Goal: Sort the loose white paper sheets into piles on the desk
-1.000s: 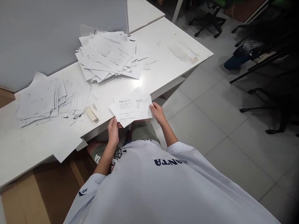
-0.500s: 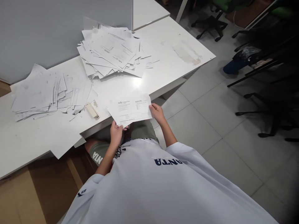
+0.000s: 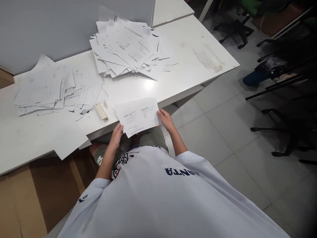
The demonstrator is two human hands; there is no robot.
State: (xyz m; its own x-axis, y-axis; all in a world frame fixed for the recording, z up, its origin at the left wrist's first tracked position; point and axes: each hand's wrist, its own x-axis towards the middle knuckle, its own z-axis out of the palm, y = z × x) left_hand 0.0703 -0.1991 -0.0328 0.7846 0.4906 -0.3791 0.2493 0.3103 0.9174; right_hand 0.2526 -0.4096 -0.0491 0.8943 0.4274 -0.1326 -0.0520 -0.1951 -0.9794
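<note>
Both hands hold one printed svb sheet point(image 3: 137, 116) at its side edges, just past the front edge of the white surface point(image 3: 183, 39); the sheet sits flat and face up, a sound hold since the print stays uncovered. The right hand point(image 3: 166, 120) pinches the right edge, thumb on top; the left hand point(image 3: 116, 136) curls up to the lower left edge, though its grip is partly hidden, so probably a light pinch. Neither hand is spread wide. At 12 o'clock from the sheet lies a loose pile of papers point(image 3: 123, 46); at 10 o'clock, a second, flatter pile of papers point(image 3: 44, 89). A small cream stapler point(image 3: 101, 111), hard to make out, lies just beside the sheet at 9 o'clock; at 8 o'clock a loose sheet point(image 3: 70, 142) overhangs the surface; office chair bases point(image 3: 234, 29) stand on the tiled floor point(image 3: 218, 138) at 2 o'clock.
</note>
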